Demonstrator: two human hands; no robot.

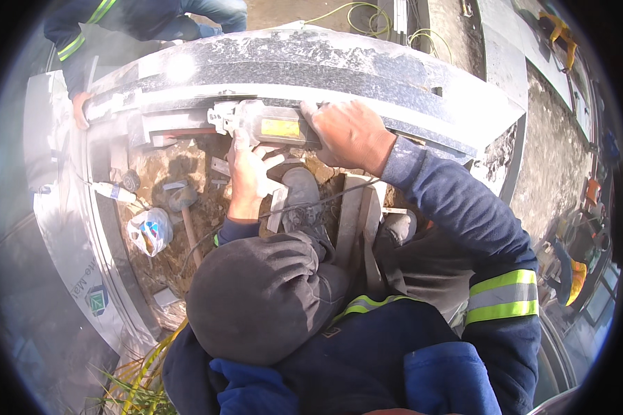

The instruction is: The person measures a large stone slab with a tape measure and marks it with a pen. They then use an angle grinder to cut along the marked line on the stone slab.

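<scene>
A dusty angle grinder (280, 124) with a yellow label lies level against the near edge of a speckled grey stone slab (277, 72). My right hand (353, 135) is wrapped round its rear end. At its front end my left hand (249, 173) supports it from the near side, thumb up against the body and fingers partly under it. The disc is not clearly visible. A dark cord (325, 200) runs across below my hands. Between my bent legs stand pale boards (356, 214), beside my dusty boot (301, 194).
At the far left, a co-worker's hand (81, 111) rests at the slab's end. On the dirt to the left lie a wooden-handled mallet (185, 200), a white plastic bag (150, 232) and a bottle (114, 191). A yellow-green hose (367, 17) coils beyond the slab.
</scene>
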